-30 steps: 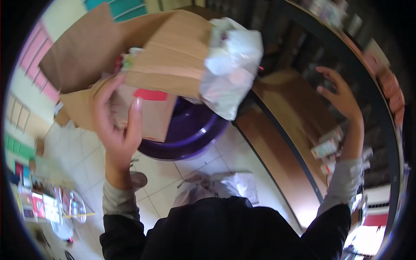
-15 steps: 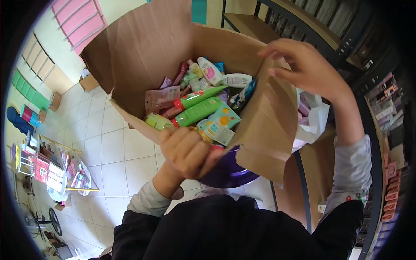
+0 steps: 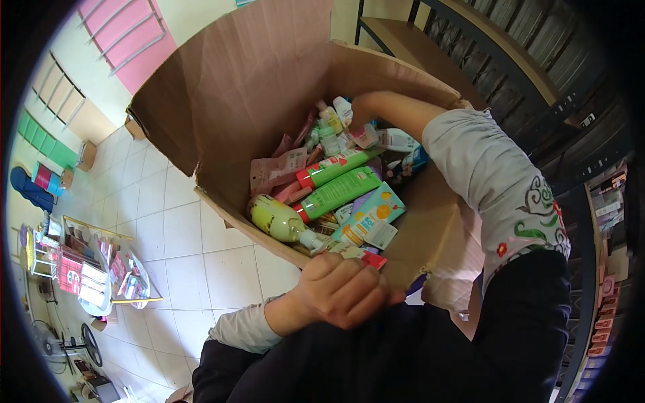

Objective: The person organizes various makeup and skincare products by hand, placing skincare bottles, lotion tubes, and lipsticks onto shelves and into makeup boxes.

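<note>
Main risk: brown cardboard box [image 3: 269, 87] is filled to the near rim and sits out over the white tiled floor [image 3: 175, 228]. What's under it is hidden. The only support I can see is one hand on the near rim. If that rim flexes or tears, I'd expect the load to dump onto the tiles. Wire display rack [image 3: 87, 269] at far left stands well apart, probably outside the fall zone. The likely first item out is the yellow-green pump bottle [image 3: 275, 218], which lies on its side against the near-left wall.

Left hand [image 3: 339, 290]: grip clamped over the box's near rim, fingers curled tight. A red-edged flat pack [image 3: 373, 260] sits at the fingertips. Can't tell if it's pinched in or just touching.

Mid-box: two green tubes with red caps [image 3: 339, 191] lie diagonal, side by side. A teal-and-orange carton [image 3: 371, 213] is just beside them, toward the near-right corner. Everything is loose, so digging underneath could slide the stack over the near wall.

Right hand [image 3: 358, 107]: arm in a grey sleeve [image 3: 484, 168] reaches over the right rim to the far end, among small white bottles [image 3: 336, 117]. The fingers are buried, so can't tell whether that grip is spread or pinching anything. Second risk: a pull there could snag neighbouring items and flick them out. Dark metal shelving [image 3: 537, 87] is near on the right, so the elbow could clip it.
</note>
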{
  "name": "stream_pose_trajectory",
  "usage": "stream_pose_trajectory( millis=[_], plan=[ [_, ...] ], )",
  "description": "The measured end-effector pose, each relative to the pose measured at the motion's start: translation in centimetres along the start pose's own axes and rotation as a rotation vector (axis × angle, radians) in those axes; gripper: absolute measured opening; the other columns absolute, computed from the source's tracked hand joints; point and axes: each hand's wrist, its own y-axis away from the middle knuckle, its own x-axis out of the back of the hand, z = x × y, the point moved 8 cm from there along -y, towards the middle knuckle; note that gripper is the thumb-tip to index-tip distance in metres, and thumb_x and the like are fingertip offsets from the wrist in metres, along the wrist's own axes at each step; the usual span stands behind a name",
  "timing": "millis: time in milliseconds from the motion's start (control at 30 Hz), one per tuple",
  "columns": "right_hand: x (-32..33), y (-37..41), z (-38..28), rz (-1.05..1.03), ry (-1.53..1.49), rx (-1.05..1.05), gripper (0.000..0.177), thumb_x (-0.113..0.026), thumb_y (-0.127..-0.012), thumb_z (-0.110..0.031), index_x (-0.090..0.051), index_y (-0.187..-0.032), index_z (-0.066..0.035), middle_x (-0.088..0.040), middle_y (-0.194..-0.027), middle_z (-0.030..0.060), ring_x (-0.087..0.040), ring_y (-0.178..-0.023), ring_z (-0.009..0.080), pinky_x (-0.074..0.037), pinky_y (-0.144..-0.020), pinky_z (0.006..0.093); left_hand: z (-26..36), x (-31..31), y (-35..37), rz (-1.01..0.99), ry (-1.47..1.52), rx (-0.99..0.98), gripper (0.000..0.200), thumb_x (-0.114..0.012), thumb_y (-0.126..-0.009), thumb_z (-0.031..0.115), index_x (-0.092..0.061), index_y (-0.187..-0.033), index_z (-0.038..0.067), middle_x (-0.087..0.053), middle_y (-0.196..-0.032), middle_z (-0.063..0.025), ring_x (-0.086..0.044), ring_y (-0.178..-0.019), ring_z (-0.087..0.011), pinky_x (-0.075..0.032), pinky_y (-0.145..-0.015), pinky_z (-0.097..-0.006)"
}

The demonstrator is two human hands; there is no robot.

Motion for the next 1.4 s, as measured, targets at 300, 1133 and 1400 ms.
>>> stream_pose_trajectory(
  millis=[300, 1133, 1400],
  plan=[
    [-1.2, -1.5, 2.3, 0.270, -0.133, -0.097, 0.083, -0.083, -0.055, -0.033, -0.048, -0.119, 0.006, -0.064, -0.104, 0.0243, -0.065, -0.094, 0.0323, -0.054, -0.076, 0.0381, -2.8, 4.2, 0.1, 0.123, 0.165, 0.069, 0.036, -0.074, -0.071, 0.028, -0.058, -0.095, 0.006, -0.057, -0.095, -0.0070, -0.054, -0.087, -0.0255, -0.044, -0.072, -0.0373],
    [5.6, 6.4, 0.2, 0.182, 0.282, 0.198, 0.028, -0.063, -0.081, -0.031, -0.070, -0.084, -0.004, -0.067, -0.080, 0.0140, -0.064, -0.073, 0.0242, -0.051, -0.069, 0.0371, -16.6, 1.2, -1.2, 0.071, 1.166, 1.172, 0.037, -0.063, -0.086, 0.013, -0.052, -0.117, -0.004, -0.062, -0.088, -0.0095, -0.062, -0.076, -0.0157, -0.051, -0.068, -0.0260],
    [-4.9, 1.7, 3.5, -0.193, 0.398, 0.102, 0.051, -0.080, -0.064, -0.035, -0.069, -0.100, -0.002, -0.068, -0.102, 0.0169, -0.064, -0.094, 0.0287, -0.050, -0.083, 0.0383, -16.9, 1.3, -0.9, 0.120, 1.281, 1.004, 0.068, -0.047, -0.092, 0.056, -0.051, -0.117, -0.007, -0.060, -0.085, -0.0123, -0.061, -0.071, -0.0156, -0.050, -0.062, -0.0245]
  ],
)
